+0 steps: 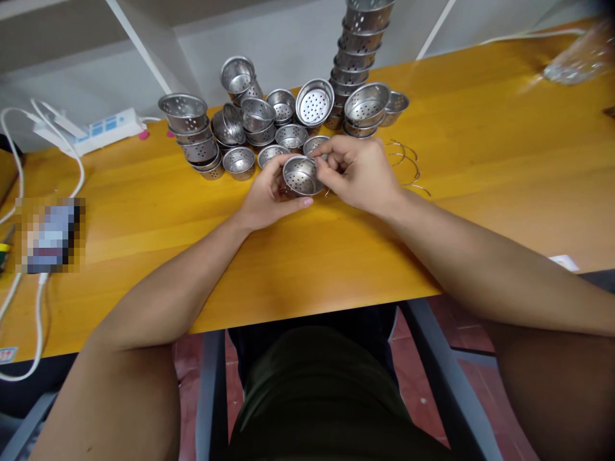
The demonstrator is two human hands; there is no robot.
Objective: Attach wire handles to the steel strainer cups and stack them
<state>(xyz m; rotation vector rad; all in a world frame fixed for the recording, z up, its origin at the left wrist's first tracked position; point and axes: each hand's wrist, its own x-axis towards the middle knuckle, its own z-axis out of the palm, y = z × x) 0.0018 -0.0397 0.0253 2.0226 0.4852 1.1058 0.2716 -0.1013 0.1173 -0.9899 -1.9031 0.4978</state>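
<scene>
My left hand (271,195) curls around a small perforated metal cup (302,176), with the thumb along its near side. The cup is tilted so that its holed inside faces me. At the cup's right rim, my right hand (358,166) is closed in a pinch on a thin wire, mostly hidden by the fingers. A short wire end (327,192) shows just below that hand. Right of it, several curved thin wires (408,168) lie on the table. More perforated cups (239,163) stand just beyond both hands.
A tall stack of cups (353,61) rises at the back, with a shorter stack (185,115) to the left. A white power strip (108,131) and cables lie at the left of the wooden table (480,141), near a blurred-out phone (52,237). Clear plastic (576,61) lies far right.
</scene>
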